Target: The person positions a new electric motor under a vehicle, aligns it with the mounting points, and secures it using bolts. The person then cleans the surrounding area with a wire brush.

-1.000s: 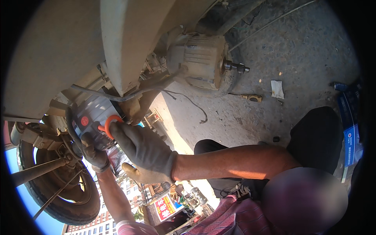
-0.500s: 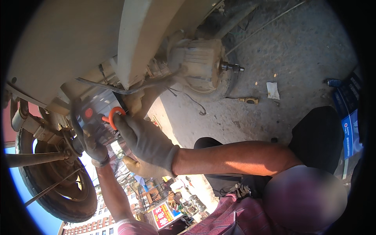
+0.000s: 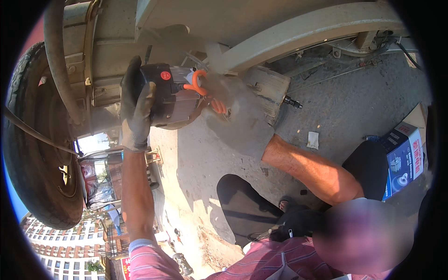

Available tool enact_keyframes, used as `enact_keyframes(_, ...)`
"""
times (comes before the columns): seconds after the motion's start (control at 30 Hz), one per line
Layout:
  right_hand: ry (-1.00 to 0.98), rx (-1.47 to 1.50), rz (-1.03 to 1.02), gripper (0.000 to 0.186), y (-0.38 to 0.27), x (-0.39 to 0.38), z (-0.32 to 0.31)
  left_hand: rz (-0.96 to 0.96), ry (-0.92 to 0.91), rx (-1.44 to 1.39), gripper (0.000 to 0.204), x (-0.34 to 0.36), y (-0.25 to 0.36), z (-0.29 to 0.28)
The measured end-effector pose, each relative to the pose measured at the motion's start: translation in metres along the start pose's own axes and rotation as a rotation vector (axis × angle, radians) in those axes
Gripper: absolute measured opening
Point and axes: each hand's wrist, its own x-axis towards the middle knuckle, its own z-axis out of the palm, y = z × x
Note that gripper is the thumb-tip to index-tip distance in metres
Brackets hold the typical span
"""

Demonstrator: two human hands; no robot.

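Gripping the smooth dark boxy unit (image 3: 164, 95) left of the ribbed motor (image 3: 273, 88): gloved left hand (image 3: 138, 112). Gloved right hand (image 3: 240, 119) blurred beside the orange loop (image 3: 195, 84), grip unclear. Blue-printed cardboard box (image 3: 402, 156) right of motor.

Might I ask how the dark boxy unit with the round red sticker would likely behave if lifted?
The dark boxy unit is probably stiff: its casing looks hard. It may feel weighty, being bulkier than the gloved left hand. The orange loop beside it could snag.
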Motion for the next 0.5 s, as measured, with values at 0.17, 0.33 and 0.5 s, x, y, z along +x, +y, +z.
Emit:
enact_keyframes(0.17, -0.230, -0.127, -0.061, 0.060, -0.045, 0.024, -0.028, -0.031, 0.121, -0.254, 0.062, -0.010, -0.001, -0.001)
enact_keyframes(0.33, -0.302, -0.212, -0.206, 0.073, -0.080, 0.063, 0.002, 0.090, 0.208, -0.404, 0.048, -0.018, -0.015, -0.004)
enact_keyframes(0.5, -0.501, -0.678, -0.285, 0.091, -0.109, 0.095, 0.042, 0.173, 0.346, -0.663, 0.042, -0.039, -0.034, -0.009)
